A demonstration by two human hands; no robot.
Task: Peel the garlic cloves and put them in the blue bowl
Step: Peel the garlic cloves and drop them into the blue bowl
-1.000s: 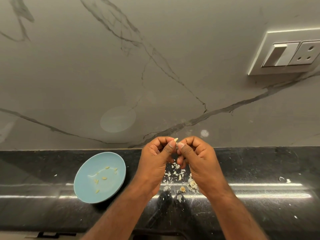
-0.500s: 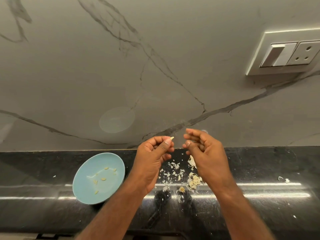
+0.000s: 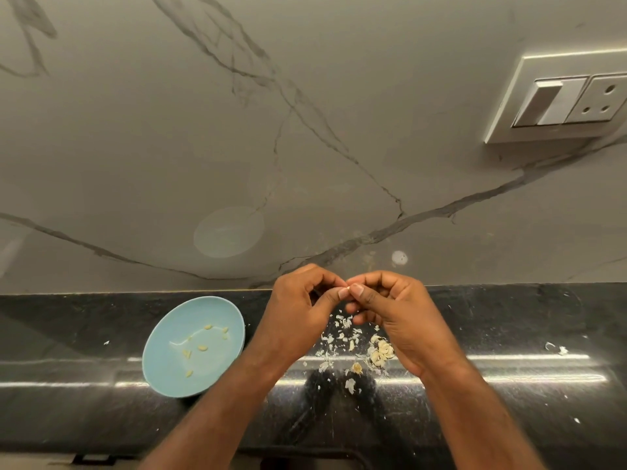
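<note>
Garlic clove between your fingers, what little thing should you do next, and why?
Probably pick off the next bit of skin. Both the left hand and right hand pinch the tiny garlic clove together above the peel scraps, not over the blue bowl, so peeling seems unfinished.

I work from a single view, the camera worn on the person's head, facing forward and down. It sits close over the work. Both forearms enter from the bottom edge, and the left hand (image 3: 298,317) and right hand (image 3: 400,320) meet just below frame centre, toward six o'clock. The wide lens takes in the dark tabletop (image 3: 509,334) as a band across the lower third, and the veined wall (image 3: 305,130) fills everything above it. The blue bowl (image 3: 163,361) falls at about eight o'clock, and the switch plate (image 3: 559,96) near two o'clock by the right edge.
</note>
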